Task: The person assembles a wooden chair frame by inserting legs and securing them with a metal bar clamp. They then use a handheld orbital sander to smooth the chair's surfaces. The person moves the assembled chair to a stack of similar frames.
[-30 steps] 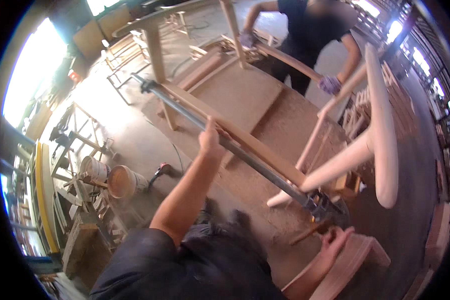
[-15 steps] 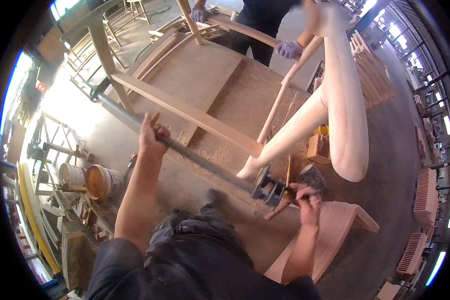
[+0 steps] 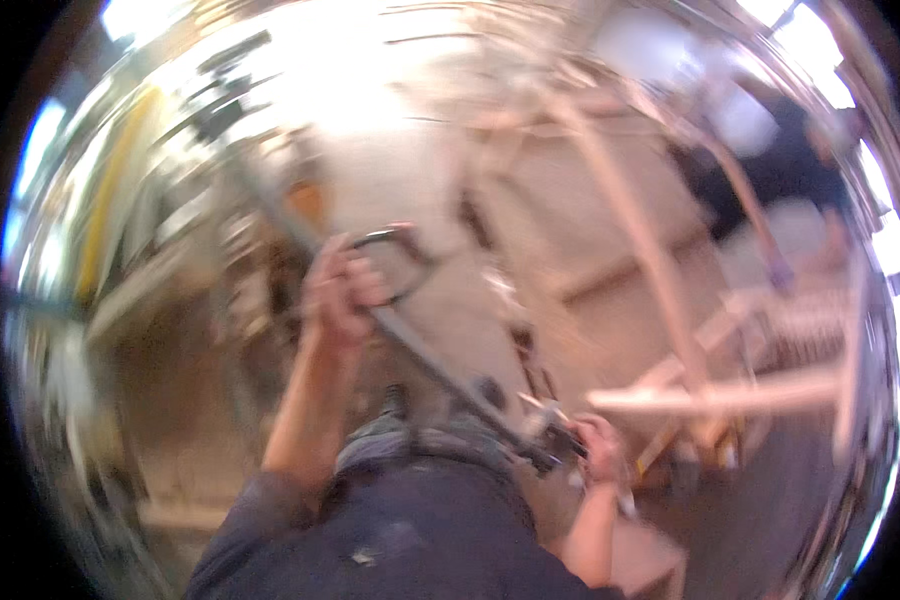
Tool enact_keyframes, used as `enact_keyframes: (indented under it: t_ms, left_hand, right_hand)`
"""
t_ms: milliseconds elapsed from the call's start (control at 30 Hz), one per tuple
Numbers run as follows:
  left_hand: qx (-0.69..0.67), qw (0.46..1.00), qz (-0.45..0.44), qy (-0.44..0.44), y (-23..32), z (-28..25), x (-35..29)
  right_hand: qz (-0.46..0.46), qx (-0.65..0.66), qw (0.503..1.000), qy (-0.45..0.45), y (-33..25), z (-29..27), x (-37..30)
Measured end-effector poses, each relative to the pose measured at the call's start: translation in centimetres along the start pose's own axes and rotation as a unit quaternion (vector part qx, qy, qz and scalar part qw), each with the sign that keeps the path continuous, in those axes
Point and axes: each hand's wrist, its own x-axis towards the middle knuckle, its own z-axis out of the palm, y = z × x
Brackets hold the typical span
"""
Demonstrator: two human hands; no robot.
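A long grey bar clamp slants across in front of my body, from the upper left down to the lower right. My left hand is closed round the middle of its bar. At the bar's lower end, my right hand is closed on the dark clamp head. Motion blurs the finger details. The pale wooden chair frame stands to the right of the clamp, apart from it.
Beyond the chair frame is a brown work table. A co-worker in dark clothes is at the upper right. An orange-brown bucket and a wooden block or bench are on the left.
My view has swung to the left, so the chair frame and table now appear farther right. The clamp has come away from the chair frame, still in both my hands.
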Motion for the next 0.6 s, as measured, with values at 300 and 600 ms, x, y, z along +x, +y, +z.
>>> enact_keyframes:
  t_ms: [300, 600]
  left_hand:
    - [-0.085, 0.96, 0.232, 0.133, 15.4, -17.7, -11.3]
    - [0.012, 0.926, 0.273, 0.26, 35.6, -45.8, -12.8]
  right_hand:
    - [-0.105, -0.117, 0.973, -0.168, 1.6, 17.4, 8.5]
    - [-0.303, -0.327, 0.818, -0.363, -3.7, 35.9, 0.1]
